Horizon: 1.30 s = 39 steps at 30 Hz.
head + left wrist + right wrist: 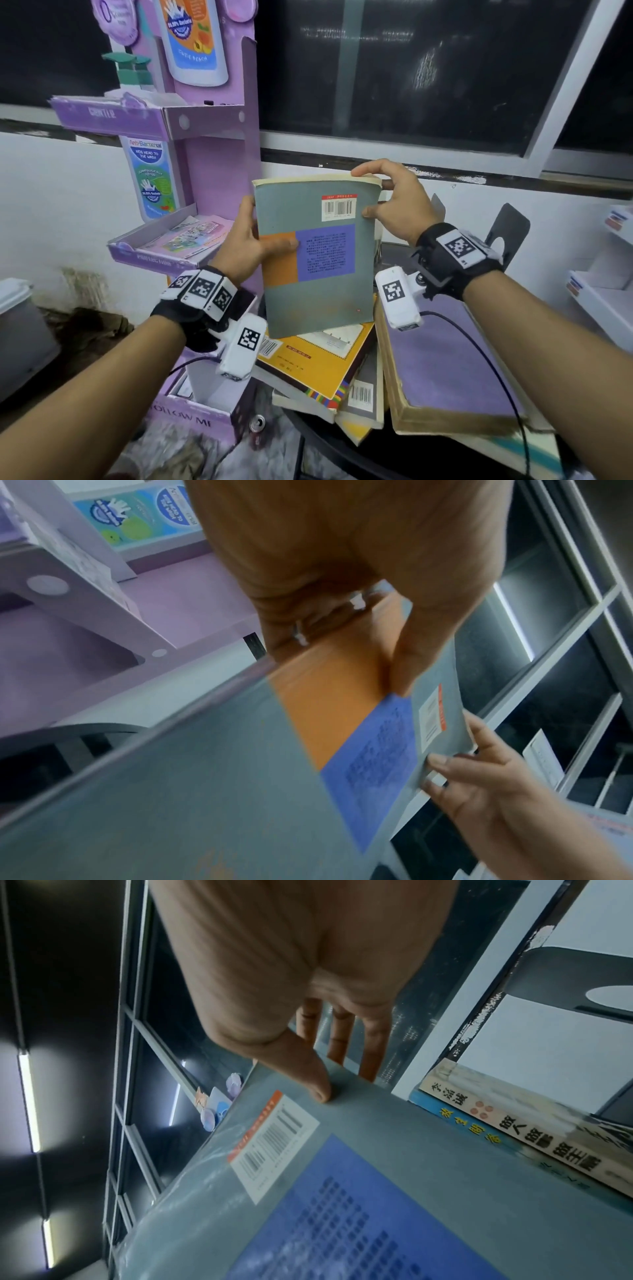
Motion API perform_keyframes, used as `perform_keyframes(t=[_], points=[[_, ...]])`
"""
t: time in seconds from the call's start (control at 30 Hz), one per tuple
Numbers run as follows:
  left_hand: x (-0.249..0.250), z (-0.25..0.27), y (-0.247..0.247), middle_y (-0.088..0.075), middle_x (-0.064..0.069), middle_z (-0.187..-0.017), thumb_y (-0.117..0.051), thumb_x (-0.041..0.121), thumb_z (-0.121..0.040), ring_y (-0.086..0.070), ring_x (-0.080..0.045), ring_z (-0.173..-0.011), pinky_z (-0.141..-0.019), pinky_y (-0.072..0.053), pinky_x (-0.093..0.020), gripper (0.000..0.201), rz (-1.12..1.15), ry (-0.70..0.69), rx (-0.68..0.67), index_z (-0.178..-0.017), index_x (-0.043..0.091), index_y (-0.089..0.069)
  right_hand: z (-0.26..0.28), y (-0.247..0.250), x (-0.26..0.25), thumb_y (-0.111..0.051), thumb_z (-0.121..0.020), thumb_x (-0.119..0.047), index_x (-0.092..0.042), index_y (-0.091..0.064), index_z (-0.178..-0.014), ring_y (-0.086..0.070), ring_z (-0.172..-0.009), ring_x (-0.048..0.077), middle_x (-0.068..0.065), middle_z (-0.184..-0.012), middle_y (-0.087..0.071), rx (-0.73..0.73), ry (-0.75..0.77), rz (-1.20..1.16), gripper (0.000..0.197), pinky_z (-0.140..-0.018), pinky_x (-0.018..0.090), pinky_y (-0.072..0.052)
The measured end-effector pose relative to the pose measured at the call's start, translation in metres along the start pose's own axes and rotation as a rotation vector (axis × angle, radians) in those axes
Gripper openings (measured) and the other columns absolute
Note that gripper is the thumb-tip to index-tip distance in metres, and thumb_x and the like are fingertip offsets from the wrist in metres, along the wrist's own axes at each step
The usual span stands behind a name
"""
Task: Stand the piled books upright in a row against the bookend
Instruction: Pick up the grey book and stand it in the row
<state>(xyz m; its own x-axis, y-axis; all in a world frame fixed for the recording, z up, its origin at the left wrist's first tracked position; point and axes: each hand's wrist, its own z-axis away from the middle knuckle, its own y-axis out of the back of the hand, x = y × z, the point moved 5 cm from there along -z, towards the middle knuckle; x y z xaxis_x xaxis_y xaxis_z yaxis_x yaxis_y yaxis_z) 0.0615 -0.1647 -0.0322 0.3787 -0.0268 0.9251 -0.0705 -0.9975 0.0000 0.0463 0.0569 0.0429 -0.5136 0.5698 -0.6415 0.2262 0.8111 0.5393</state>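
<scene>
A grey book [318, 298] [192, 791] [404, 1150] with an orange and blue panel and a barcode label is held upright above the pile, back cover toward me. My left hand [255, 245] [342, 601] grips its left edge, thumb across the orange panel. My right hand [390, 202] [308, 1031] [479, 772] pinches its top right corner, thumb on the cover and fingers behind. Below lie a yellow book [318, 363] and a large purple book [445, 359]. Two books [534, 1139] stand against the dark metal bookend [507, 236] [582, 969] at the right.
A purple cardboard display stand [219, 161] with trays stands close on the left. A dark window [411, 68] and white wall run behind. White shelving [603, 291] sits at the far right. The books rest on a round black table [329, 442]; a can [257, 423] lies on the floor.
</scene>
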Motion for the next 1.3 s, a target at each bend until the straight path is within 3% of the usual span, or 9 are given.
perform_keyframes(t=[0.2,0.3,0.47,0.63,0.73,0.87,0.97,1.1,1.3], points=[[0.021,-0.005,-0.002,-0.066,-0.013,-0.112,-0.068,0.004,-0.08,-0.068,-0.027,-0.097,-0.077,-0.056,-0.036,0.044,0.147,-0.101,0.039,-0.117,0.009,-0.044,0.001,-0.007,-0.005,-0.074,-0.077,-0.001,-0.022,-0.06,-0.116,-0.049,-0.103,0.01,0.001,-0.125,-0.054,0.02,0.069,0.101,0.047,-0.069,-0.006,-0.035],[0.022,0.002,-0.005,-0.065,-0.016,-0.113,-0.068,0.004,-0.08,-0.068,-0.026,-0.097,-0.076,-0.057,-0.035,0.045,0.162,-0.133,0.055,-0.117,0.009,-0.043,0.001,-0.008,-0.003,-0.078,-0.075,-0.007,-0.024,-0.057,-0.118,-0.051,-0.102,0.012,0.0,-0.124,-0.053,0.091,0.026,0.155,0.05,-0.082,0.011,-0.044],[0.034,0.016,-0.009,-0.068,0.0,-0.1,-0.08,0.023,-0.068,-0.069,-0.019,-0.089,-0.069,-0.058,-0.033,0.055,0.112,-0.221,0.067,-0.112,0.018,-0.046,-0.003,-0.011,-0.001,-0.082,-0.071,-0.011,-0.019,-0.056,-0.113,-0.052,-0.09,0.013,-0.001,-0.113,-0.051,0.182,-0.03,0.168,0.05,-0.078,0.019,-0.042],[0.036,0.023,-0.017,-0.066,0.011,-0.096,-0.063,0.044,-0.071,-0.065,-0.008,-0.084,-0.058,-0.052,-0.024,0.05,0.16,-0.198,0.016,-0.115,0.023,-0.049,-0.005,-0.013,-0.001,-0.079,-0.071,-0.005,-0.02,-0.058,-0.105,-0.061,-0.075,0.021,0.0,-0.109,-0.049,0.205,-0.047,0.097,0.043,-0.081,0.028,-0.05],[0.033,0.021,-0.018,-0.061,0.007,-0.107,-0.051,0.055,-0.076,-0.059,-0.01,-0.092,-0.059,-0.049,-0.024,0.048,0.166,-0.16,0.019,-0.116,0.027,-0.055,-0.004,-0.011,-0.003,-0.08,-0.07,-0.002,-0.02,-0.054,-0.099,-0.064,-0.082,0.028,0.001,-0.104,-0.048,0.22,-0.07,-0.001,0.042,-0.066,0.041,-0.059],[0.026,0.019,-0.025,-0.069,0.003,-0.111,-0.049,0.054,-0.086,-0.063,-0.016,-0.105,-0.079,-0.053,-0.031,0.039,0.276,-0.052,0.013,-0.106,0.027,-0.07,-0.002,-0.011,-0.004,-0.07,-0.081,-0.001,-0.011,-0.062,-0.093,-0.068,-0.077,0.022,0.004,-0.099,-0.063,0.11,-0.107,-0.038,0.018,-0.048,0.028,-0.058],[0.021,0.017,-0.028,-0.074,-0.003,-0.101,-0.04,0.057,-0.089,-0.067,-0.018,-0.098,-0.085,-0.052,-0.03,0.053,0.327,0.036,0.038,-0.101,0.017,-0.073,0.0,-0.014,-0.008,-0.066,-0.085,-0.007,-0.012,-0.066,-0.097,-0.07,-0.083,0.022,0.002,-0.099,-0.067,0.05,-0.07,-0.031,0.013,-0.057,0.034,-0.06],[0.02,0.012,-0.028,-0.073,0.005,-0.09,-0.047,0.037,-0.086,-0.066,-0.013,-0.086,-0.088,-0.047,-0.034,0.031,0.296,0.024,0.041,-0.09,0.023,-0.074,0.001,-0.015,-0.011,-0.069,-0.083,-0.021,-0.023,-0.067,-0.096,-0.069,-0.086,0.017,-0.008,-0.098,-0.068,-0.02,-0.06,-0.009,0.014,-0.081,0.04,-0.057],[0.02,0.008,-0.041,-0.066,0.0,-0.113,-0.055,0.044,-0.082,-0.062,-0.019,-0.101,-0.092,-0.046,-0.04,0.054,0.312,0.029,-0.067,-0.129,0.018,-0.05,0.012,-0.018,-0.028,-0.055,-0.093,-0.016,-0.016,-0.065,-0.115,-0.066,-0.1,0.015,-0.008,-0.109,-0.065,-0.186,-0.008,-0.037,0.024,-0.093,0.041,-0.052]])
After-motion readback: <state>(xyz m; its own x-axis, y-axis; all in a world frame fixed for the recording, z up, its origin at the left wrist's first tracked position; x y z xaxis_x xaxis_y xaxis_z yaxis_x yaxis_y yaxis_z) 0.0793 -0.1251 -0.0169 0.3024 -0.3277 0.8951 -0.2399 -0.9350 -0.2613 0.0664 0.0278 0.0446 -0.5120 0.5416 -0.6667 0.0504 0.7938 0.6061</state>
